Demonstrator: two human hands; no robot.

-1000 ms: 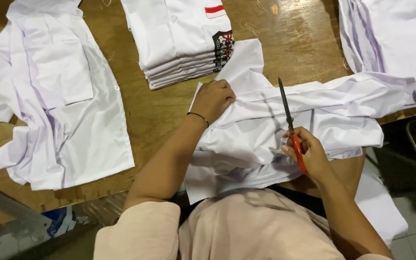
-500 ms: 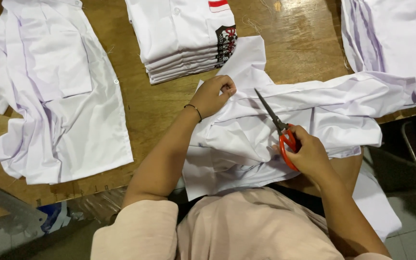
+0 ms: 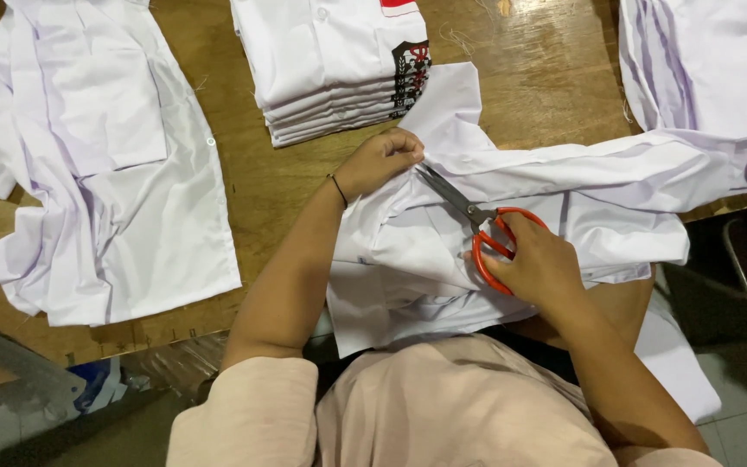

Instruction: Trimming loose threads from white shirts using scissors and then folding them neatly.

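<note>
A white shirt (image 3: 443, 259) lies spread over the near edge of the wooden table (image 3: 278, 173) and my lap. My left hand (image 3: 382, 160) pinches a fold of its cloth near the collar. My right hand (image 3: 533, 264) grips red-handled scissors (image 3: 469, 216), fingers through the loops. The blades point up-left, and their tips reach the cloth right beside my left fingers.
A stack of folded white shirts (image 3: 330, 60) with a dark badge sits at the back. An unfolded white shirt (image 3: 88, 164) lies on the left, more white cloth (image 3: 702, 78) at the right. Under the table edge, at lower left, a blue-and-white object (image 3: 97, 385) rests on the floor.
My right hand swung the scissors from pointing straight away to pointing up-left, bringing the tips to my left hand. My left hand stayed on the fold.
</note>
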